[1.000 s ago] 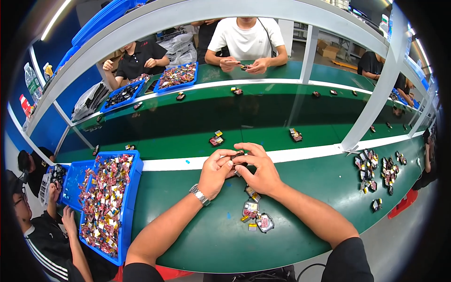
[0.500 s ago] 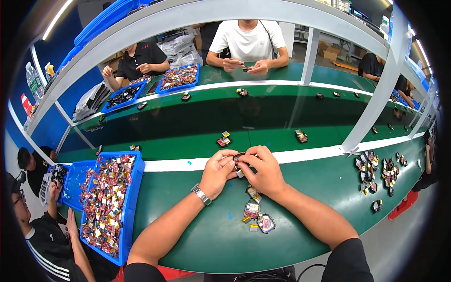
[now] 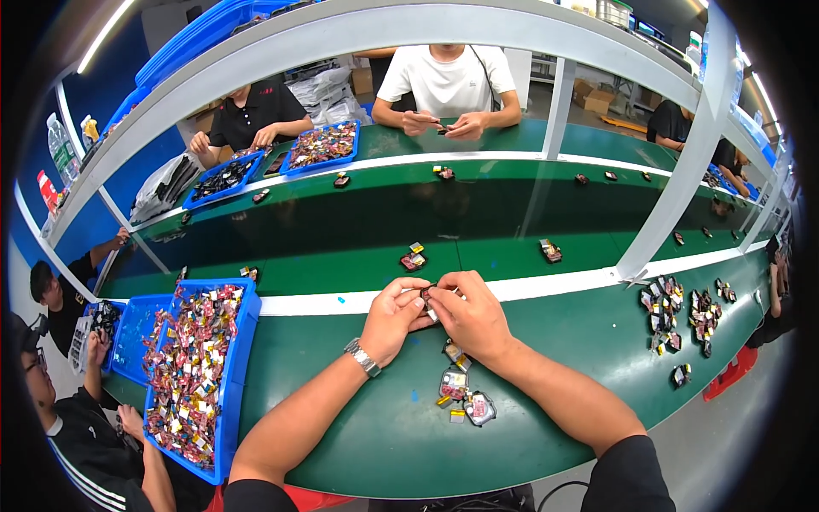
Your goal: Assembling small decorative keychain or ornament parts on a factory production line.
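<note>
Both my hands meet above the near edge of the belt, closed around one small dark electronic assembly [image 3: 432, 315] with a pale piece sticking out below. My left hand [image 3: 392, 322], with a metal watch at its wrist, grips it from the left. The fingertips of my right hand [image 3: 473, 317] pinch it from the right and hide much of it. On the green bench just below lie several similar pieces: a clear-cased assembly with a red board [image 3: 454, 384], a round-edged black-framed one [image 3: 480, 409], and another [image 3: 457, 354] partly under my right hand.
A blue tray [image 3: 245, 358] heaped with red boards and silver-yellow batteries stands at my left. Piles of assemblies [image 3: 663, 311] lie at the right. Spaced assemblies [image 3: 550, 250] ride the green belt beyond a white rail [image 3: 546, 284]. A grey frame post [image 3: 670, 188] rises at right; co-workers sit around.
My right fingers have drawn in closer over the held assembly. Assemblies on the belt have shifted slightly right. At far left, a co-worker's arm now reaches toward the belt.
</note>
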Demonstrator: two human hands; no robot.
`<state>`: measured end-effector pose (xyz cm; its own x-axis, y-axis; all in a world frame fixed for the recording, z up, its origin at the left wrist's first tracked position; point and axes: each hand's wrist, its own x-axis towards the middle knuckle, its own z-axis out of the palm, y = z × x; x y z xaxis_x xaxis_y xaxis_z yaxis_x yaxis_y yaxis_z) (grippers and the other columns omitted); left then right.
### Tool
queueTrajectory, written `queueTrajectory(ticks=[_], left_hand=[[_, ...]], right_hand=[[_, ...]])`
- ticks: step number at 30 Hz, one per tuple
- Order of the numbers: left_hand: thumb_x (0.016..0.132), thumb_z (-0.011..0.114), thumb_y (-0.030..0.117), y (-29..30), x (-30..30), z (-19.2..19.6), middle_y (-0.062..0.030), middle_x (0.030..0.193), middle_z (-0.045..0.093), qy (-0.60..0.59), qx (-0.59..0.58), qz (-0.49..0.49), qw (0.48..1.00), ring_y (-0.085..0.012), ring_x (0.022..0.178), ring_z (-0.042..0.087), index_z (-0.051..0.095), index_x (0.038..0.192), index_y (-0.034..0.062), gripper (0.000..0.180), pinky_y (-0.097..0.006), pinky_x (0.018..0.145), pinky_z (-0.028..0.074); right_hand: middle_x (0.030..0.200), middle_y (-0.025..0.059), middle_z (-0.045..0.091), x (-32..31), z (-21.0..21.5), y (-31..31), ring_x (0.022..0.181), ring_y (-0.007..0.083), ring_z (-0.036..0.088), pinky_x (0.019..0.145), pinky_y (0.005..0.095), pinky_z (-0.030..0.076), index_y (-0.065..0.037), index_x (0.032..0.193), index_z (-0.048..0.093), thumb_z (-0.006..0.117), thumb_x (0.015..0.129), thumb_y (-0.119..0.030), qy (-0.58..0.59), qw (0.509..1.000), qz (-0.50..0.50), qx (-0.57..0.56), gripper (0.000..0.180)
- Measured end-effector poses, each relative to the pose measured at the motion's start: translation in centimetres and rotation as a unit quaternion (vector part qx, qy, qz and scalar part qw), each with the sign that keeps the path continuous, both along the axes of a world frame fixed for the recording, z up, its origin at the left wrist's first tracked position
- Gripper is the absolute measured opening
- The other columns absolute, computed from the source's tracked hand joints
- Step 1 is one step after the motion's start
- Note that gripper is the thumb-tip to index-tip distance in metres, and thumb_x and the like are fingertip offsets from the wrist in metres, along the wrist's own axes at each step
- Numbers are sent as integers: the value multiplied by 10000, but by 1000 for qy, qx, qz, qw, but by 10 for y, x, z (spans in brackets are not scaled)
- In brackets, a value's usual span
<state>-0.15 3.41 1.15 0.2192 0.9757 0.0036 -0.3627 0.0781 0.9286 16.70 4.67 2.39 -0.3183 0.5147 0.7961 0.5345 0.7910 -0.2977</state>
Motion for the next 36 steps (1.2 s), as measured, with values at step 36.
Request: queueTrajectory(ticks=[36], left_hand=[[887, 604, 479, -107, 31, 182, -104, 1022, 561, 144, 604, 257, 741, -215, 827, 595, 471, 1196, -57, 633, -278, 633, 509]], right_hand=[[849, 73, 714, 104, -32, 105, 799, 122, 666, 740, 260, 519, 12, 940, 695, 780, 798, -118, 192, 911, -167, -324, 210]])
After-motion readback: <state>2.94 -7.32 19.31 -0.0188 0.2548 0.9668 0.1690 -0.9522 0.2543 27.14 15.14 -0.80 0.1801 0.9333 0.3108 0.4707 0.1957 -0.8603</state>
